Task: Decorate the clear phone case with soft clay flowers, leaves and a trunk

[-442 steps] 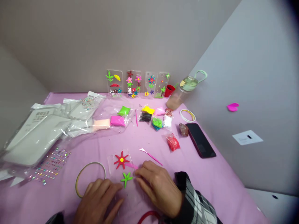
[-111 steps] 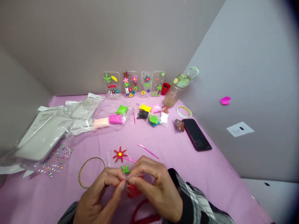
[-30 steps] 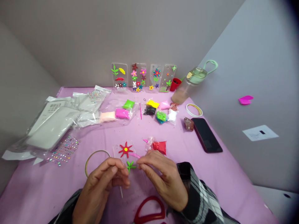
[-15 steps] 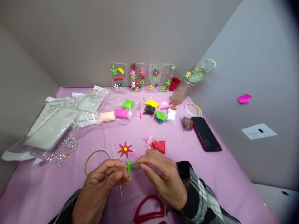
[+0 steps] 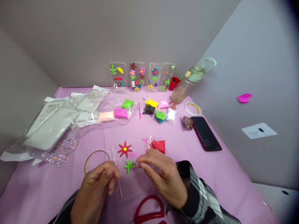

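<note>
My left hand (image 5: 95, 189) is closed, thumb pressed on the curled fingers, at the left edge of a clear phone case (image 5: 127, 186). The small piece of red clay seen in it a moment ago is hidden inside the fingers. My right hand (image 5: 161, 177) pinches a pink modelling tool (image 5: 134, 154), its flat tip pointing left above the case. On the case lie a red clay flower (image 5: 124, 149) with a yellow centre and, below it, a green clay star shape (image 5: 129, 166). Behind my right hand sits an opened packet of red clay (image 5: 158, 146).
Red-handled scissors (image 5: 149, 208) lie at the near edge. A tape ring (image 5: 97, 151) is beside my left hand. Bagged cases (image 5: 51, 124) and gem stickers (image 5: 64, 151) lie left; clay packets (image 5: 151, 103), a phone (image 5: 206, 133) and a bottle (image 5: 184, 87) stand or lie farther off.
My left hand has drawn back to the left and its fingers have curled in, covering the red bit. My right hand with the pink tool has stayed nearly still.
</note>
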Motion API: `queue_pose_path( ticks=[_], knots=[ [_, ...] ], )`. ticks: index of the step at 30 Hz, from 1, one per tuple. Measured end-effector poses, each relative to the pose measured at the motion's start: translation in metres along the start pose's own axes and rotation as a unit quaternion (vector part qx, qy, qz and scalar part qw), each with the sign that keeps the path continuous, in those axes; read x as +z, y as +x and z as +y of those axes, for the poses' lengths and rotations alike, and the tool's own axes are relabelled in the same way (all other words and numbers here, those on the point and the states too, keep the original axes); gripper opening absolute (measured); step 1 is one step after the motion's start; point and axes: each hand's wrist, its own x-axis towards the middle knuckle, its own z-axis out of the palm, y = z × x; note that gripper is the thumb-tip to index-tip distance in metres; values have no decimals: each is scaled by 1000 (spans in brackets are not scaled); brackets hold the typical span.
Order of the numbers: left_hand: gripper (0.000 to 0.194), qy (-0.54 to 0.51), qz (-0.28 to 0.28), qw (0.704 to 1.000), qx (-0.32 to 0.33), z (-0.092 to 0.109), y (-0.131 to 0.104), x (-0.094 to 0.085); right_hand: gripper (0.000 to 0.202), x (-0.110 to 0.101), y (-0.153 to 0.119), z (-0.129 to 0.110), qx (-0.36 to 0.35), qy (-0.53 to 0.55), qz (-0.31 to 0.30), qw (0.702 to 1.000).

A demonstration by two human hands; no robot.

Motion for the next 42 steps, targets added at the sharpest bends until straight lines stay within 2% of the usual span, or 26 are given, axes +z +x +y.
queue_pose_path(
  ticks=[5,10,17,22,26,28,30,34,38,42],
  knots=[
    [33,-32,23,999,-23,3,1,6,15,0,1,0,-1,-3,2,1000],
    [31,-46,27,998,-23,2,1,7,15,0,0,-1,-2,-4,0,1000],
    [33,11,7,999,35,-2,5,-2,14,-1,0,0,-1,-2,-6,1000],
    [17,92,22,994,57,-2,8,-5,14,0,-1,3,5,-7,-22,1000],
    [21,126,58,989,54,-3,8,0,15,-1,-2,5,10,-9,-35,999],
    [13,180,54,977,103,-4,10,2,15,-1,-2,5,10,-10,-33,999],
    [3,255,25,950,178,-5,12,2,15,-2,-2,5,13,-10,-30,999],
    [13,345,-16,898,274,-8,17,-3,16,-3,-3,7,18,-12,-33,999],
    [23,358,-41,887,287,-15,20,-5,15,-2,-6,11,5,-21,-36,999],
    [17,360,-17,897,254,-17,19,-4,17,-2,-7,12,-1,-22,-40,999]
  ],
)
